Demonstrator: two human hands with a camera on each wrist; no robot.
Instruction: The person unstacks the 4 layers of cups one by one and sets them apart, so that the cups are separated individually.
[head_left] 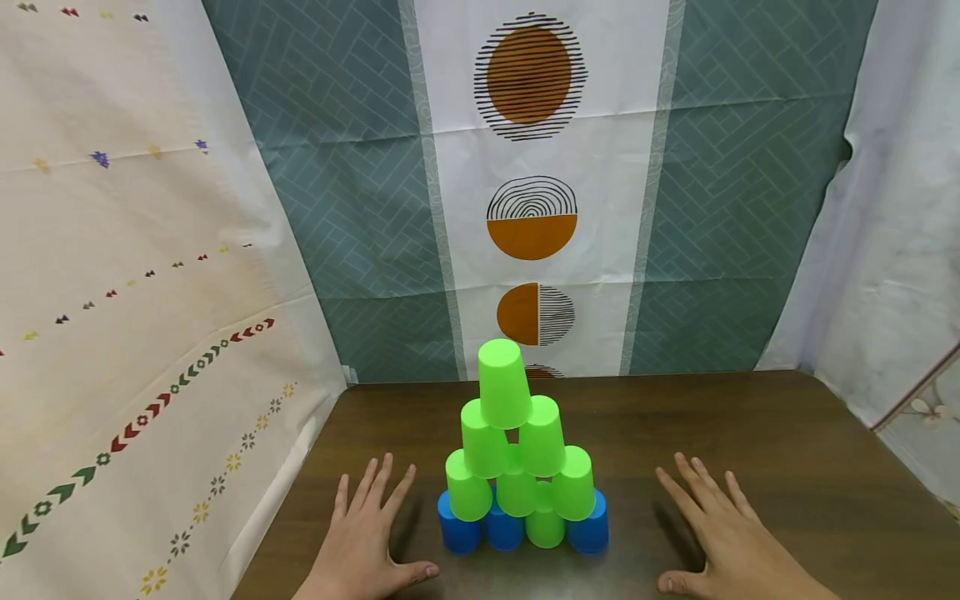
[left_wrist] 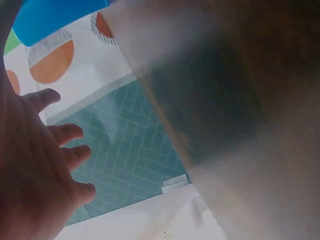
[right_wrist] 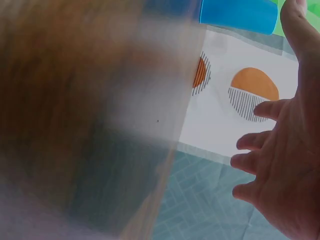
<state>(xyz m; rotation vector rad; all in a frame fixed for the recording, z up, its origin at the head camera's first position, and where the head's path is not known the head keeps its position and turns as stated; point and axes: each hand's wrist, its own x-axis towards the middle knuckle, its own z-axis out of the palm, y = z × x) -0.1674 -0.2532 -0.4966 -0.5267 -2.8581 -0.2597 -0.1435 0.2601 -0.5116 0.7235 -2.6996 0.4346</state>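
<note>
A pyramid of upturned plastic cups stands on the brown table, topped by a single green cup [head_left: 504,383]. Below it come rows of two and three green cups. The bottom row holds blue cups, with a blue cup [head_left: 459,527] at its left end, another blue cup [head_left: 588,527] at its right end and one green cup [head_left: 545,527] among them. My left hand [head_left: 363,533] is left of the stack, fingers spread, holding nothing. On the other side my right hand [head_left: 723,542] is likewise spread and bare. Both hands are apart from the cups.
The dark wooden table [head_left: 645,417] reaches back to a hanging teal and white cloth [head_left: 360,167] with orange circle prints. A cream patterned cloth [head_left: 135,275] hangs along the left edge. White fabric [head_left: 892,208] hangs at the right.
</note>
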